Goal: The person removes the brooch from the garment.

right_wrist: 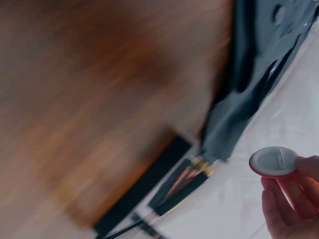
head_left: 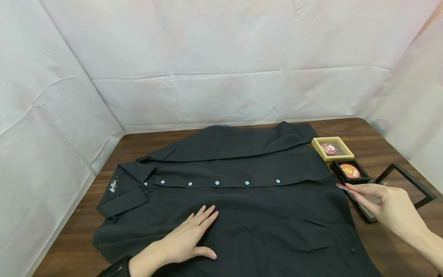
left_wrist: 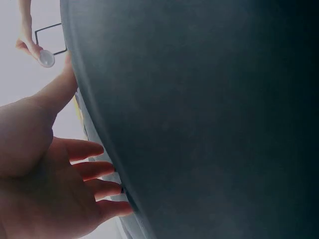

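Observation:
A dark button-up shirt (head_left: 242,207) is spread on the wooden table, its collar (head_left: 126,188) to the left. Flat on its front rests my left hand (head_left: 188,234), fingers straight and a little apart, holding nothing. Off the shirt's right edge, my right hand (head_left: 389,207) pinches a round pin badge (right_wrist: 271,162) by its rim between thumb and fingers. The badge's pale back with a thin pin shows in the right wrist view; its rim is red. Below that hand is an open black case (head_left: 368,215), partly hidden, with its framed lid (head_left: 412,181) tilted up.
A yellow-framed case (head_left: 347,154) with a red badge in it lies at the back right. Just nearer sits a black case (head_left: 365,177) holding an orange badge (head_left: 349,170). White cloth walls (head_left: 225,96) stand behind and beside the table (head_left: 363,127).

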The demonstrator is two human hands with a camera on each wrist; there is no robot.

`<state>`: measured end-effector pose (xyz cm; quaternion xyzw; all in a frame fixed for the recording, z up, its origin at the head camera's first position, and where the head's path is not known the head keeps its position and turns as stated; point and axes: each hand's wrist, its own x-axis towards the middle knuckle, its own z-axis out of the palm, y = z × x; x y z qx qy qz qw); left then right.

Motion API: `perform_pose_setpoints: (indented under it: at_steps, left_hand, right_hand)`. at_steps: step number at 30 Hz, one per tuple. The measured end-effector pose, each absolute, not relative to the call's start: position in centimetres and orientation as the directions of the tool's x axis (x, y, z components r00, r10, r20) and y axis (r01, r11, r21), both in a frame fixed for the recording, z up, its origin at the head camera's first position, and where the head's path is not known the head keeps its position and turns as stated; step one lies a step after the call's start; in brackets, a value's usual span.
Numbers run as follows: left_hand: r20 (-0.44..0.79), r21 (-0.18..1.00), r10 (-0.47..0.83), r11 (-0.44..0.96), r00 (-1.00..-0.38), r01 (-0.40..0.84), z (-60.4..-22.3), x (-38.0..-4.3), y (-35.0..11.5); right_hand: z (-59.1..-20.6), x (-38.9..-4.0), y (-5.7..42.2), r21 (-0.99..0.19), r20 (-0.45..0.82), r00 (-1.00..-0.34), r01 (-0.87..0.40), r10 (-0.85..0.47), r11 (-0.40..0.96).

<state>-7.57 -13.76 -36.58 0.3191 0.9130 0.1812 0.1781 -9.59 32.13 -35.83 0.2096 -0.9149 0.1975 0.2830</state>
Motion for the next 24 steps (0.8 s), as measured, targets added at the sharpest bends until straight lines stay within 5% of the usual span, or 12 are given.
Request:
perform_pose_setpoints:
  at_steps: [9, 24]
  left_hand:
    - [-0.266, 0.45, 0.648, 0.738, -0.713, 0.502, -37.0, -7.6, -14.0]
    - [-0.281, 0.414, 0.636, 0.756, -0.719, 0.507, -37.1, -7.6, -14.1]
  right_hand:
    - [-37.9, -10.5, 36.0, -0.093, 0.583, -0.754, -0.431, -0.302, 0.897]
    - [-37.3, -10.2, 36.4, -0.052, 0.526, -0.785, -0.413, -0.327, 0.909]
